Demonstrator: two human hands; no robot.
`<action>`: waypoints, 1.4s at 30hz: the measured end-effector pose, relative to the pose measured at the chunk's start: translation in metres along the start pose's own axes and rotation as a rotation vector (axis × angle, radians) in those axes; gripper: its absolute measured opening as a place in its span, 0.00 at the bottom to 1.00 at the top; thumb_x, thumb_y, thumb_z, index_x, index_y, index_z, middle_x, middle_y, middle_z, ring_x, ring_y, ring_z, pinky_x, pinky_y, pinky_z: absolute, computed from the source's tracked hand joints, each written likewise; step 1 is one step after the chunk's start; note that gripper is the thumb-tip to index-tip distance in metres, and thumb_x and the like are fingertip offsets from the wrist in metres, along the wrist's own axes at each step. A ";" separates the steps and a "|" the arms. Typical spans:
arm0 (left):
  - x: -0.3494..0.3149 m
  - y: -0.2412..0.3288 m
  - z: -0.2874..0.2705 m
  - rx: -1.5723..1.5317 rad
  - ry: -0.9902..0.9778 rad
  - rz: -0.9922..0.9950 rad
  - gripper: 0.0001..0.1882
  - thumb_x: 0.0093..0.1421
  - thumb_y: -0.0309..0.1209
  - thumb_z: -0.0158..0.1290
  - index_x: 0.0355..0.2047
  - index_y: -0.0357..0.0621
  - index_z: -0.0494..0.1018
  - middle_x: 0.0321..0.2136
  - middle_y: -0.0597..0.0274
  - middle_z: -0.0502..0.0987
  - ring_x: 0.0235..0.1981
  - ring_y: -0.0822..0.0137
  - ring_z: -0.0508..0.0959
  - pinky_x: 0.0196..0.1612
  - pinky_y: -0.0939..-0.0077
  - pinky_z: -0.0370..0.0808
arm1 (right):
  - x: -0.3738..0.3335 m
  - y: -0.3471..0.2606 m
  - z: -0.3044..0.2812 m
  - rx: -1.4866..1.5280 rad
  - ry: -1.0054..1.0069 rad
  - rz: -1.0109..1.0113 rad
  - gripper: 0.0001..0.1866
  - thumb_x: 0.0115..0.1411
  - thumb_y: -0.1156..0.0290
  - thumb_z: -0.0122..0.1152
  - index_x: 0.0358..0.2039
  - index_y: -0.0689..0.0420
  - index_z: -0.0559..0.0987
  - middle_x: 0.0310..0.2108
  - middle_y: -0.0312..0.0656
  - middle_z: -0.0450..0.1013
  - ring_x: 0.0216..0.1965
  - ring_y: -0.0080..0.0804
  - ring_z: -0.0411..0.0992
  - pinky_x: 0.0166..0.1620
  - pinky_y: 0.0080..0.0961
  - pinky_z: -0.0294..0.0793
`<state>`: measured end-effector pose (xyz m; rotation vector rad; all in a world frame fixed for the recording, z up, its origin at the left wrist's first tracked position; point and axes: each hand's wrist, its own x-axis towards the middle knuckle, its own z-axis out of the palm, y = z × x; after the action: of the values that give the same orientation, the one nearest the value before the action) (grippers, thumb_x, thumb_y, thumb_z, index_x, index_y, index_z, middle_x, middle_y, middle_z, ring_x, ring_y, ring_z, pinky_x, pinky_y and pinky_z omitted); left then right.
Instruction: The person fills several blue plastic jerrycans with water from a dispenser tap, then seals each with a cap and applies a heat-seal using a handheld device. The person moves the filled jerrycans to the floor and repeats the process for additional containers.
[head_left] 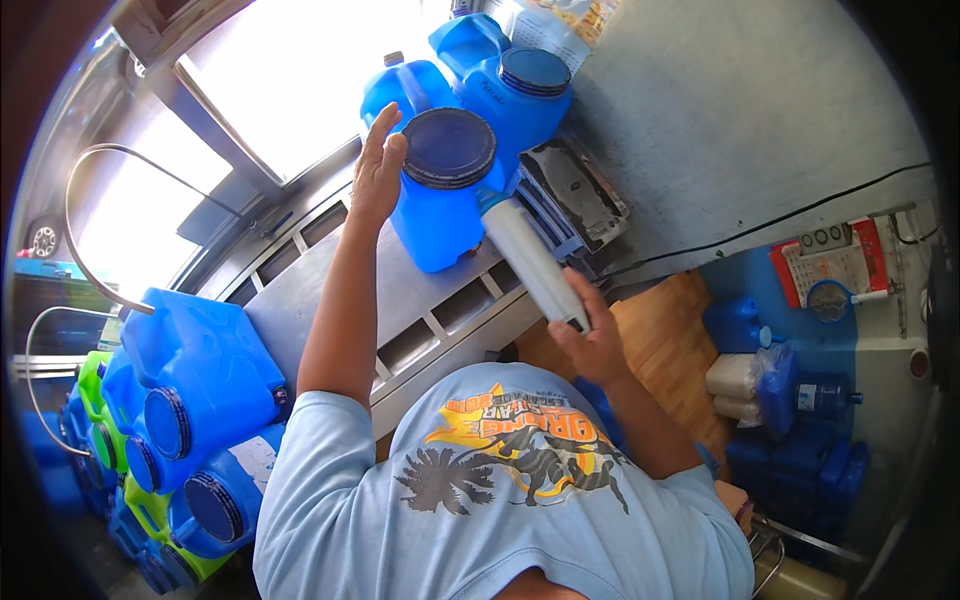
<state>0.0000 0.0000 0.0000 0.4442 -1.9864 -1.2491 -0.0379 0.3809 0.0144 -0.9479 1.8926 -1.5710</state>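
Note:
A blue water jug [437, 225] with a wide dark-blue cap [450, 145] stands on the metal counter in front of me. My left hand [378, 170] is at the left side of this cap, its fingers stretched out and holding nothing. I cannot tell whether the palm touches the jug. Wrapped round the lower end of a long whitish cylindrical tool [535, 262] is my right hand [592, 335]. The tool slants up to the left, its bluish far end close to the jug's right side, below the cap. Its exact kind does not show.
More blue jugs [515, 95] stand behind, by the window. A dark grey boxy device [575, 200] sits right of the jug against the wall. Stacked blue and green jugs [205, 355] fill the left, with a thin hose [75, 185] above. A cable [770, 222] runs along the right wall.

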 end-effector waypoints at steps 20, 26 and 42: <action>0.011 0.004 0.006 0.029 0.059 -0.033 0.47 0.66 0.71 0.37 0.70 0.45 0.60 0.63 0.46 0.70 0.66 0.47 0.67 0.68 0.55 0.61 | -0.002 0.000 0.002 -0.132 0.027 -0.110 0.34 0.59 0.71 0.65 0.66 0.62 0.67 0.58 0.52 0.72 0.57 0.37 0.71 0.61 0.31 0.68; -0.010 0.003 -0.001 0.086 0.102 -0.082 0.43 0.68 0.67 0.37 0.68 0.47 0.63 0.61 0.48 0.72 0.63 0.48 0.71 0.66 0.55 0.65 | 0.006 0.002 -0.015 -0.060 0.172 0.003 0.35 0.59 0.71 0.65 0.66 0.62 0.66 0.57 0.51 0.72 0.56 0.37 0.72 0.60 0.32 0.69; -0.051 0.035 -0.028 0.018 0.050 -0.053 0.39 0.68 0.65 0.40 0.61 0.43 0.68 0.53 0.52 0.79 0.57 0.52 0.77 0.61 0.58 0.69 | 0.016 -0.013 0.036 -0.273 -0.064 -0.267 0.36 0.56 0.75 0.64 0.65 0.63 0.66 0.55 0.50 0.72 0.52 0.32 0.72 0.54 0.30 0.72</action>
<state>0.0585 0.0308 0.0172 0.5347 -1.9564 -1.2414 -0.0183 0.3447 0.0201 -1.4012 2.0358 -1.4244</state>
